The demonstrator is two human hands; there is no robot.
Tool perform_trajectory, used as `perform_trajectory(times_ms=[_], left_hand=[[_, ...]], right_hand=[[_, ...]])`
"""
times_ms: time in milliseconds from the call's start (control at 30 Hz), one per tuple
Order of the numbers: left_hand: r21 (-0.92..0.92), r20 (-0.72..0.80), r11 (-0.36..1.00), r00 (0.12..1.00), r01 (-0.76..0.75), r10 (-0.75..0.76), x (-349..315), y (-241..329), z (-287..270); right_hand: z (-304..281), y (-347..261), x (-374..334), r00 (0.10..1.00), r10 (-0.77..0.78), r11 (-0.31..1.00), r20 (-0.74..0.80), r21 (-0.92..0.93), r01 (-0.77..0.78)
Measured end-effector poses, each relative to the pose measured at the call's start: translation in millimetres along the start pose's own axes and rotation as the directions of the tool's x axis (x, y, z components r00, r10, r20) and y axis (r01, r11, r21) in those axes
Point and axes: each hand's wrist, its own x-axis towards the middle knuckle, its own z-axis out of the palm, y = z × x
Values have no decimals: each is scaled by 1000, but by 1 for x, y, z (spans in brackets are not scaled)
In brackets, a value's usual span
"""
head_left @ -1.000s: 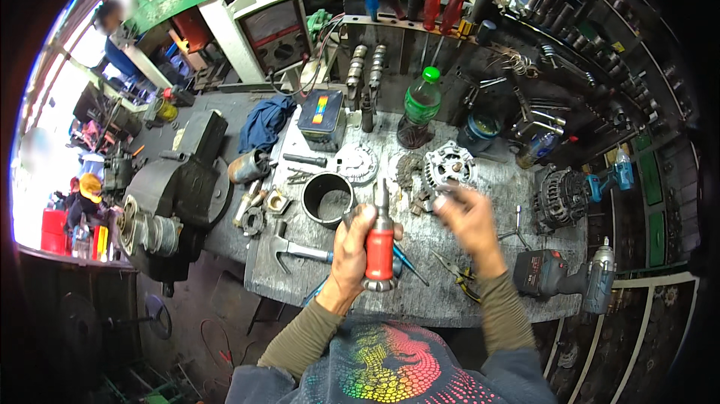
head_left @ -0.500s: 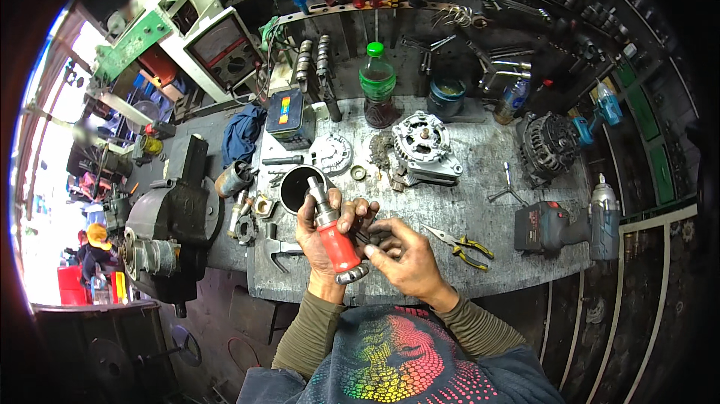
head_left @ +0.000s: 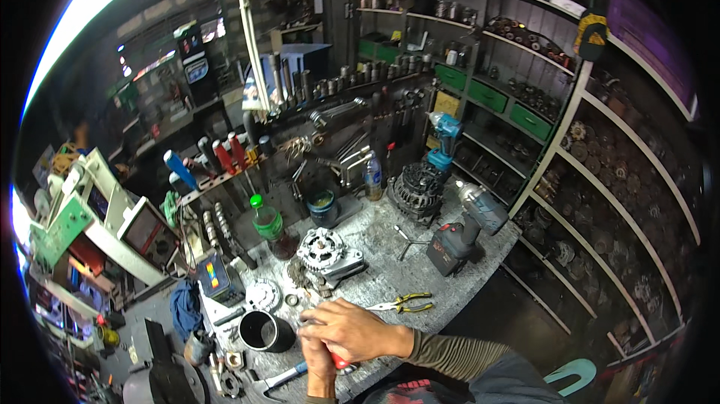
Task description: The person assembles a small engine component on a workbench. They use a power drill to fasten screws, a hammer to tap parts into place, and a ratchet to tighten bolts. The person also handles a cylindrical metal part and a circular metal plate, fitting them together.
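Observation:
My left hand (head_left: 319, 365) is wrapped round a short red-bodied driver (head_left: 340, 361), of which only a bit of red and a metal end show below the fingers. Over its top lies my right hand (head_left: 361, 333), fingers curled and closed; what they pinch is hidden. Just left of both hands stands a dark open cylinder (head_left: 267, 331). A claw hammer (head_left: 281, 380) with a blue part on its handle lies below the cylinder. Beyond my right hand rest yellow-and-black needle-nose pliers (head_left: 403, 303).
Behind the hands are a silver alternator housing (head_left: 322, 249), a green-capped bottle (head_left: 268, 225) and a blue-and-black tin (head_left: 220, 278). To the right stand a dark alternator (head_left: 415, 194), a cordless impact wrench (head_left: 466, 231) and a T-shaped wrench (head_left: 409, 241). Shelves of parts (head_left: 592, 172) line the right side.
My head has turned to the right and up, so more of the shelves shows. My right hand has moved over the left and now covers the driver's upper part.

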Motion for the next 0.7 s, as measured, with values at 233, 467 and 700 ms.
perform_trajectory(times_ms=[233,467,700], left_hand=[[161,227,941,917,297,-329,-7,-28,17],[231,243,907,882,352,-404,-4,6,76],[15,79,910,907,413,-413,17,-53,71]], right_hand=[[-30,43,28,661,-3,1000,751,7,-3],[-148,66,57,876,-2,1000,482,12,-4],[-418,135,22,950,179,962,-256,249,-114]])
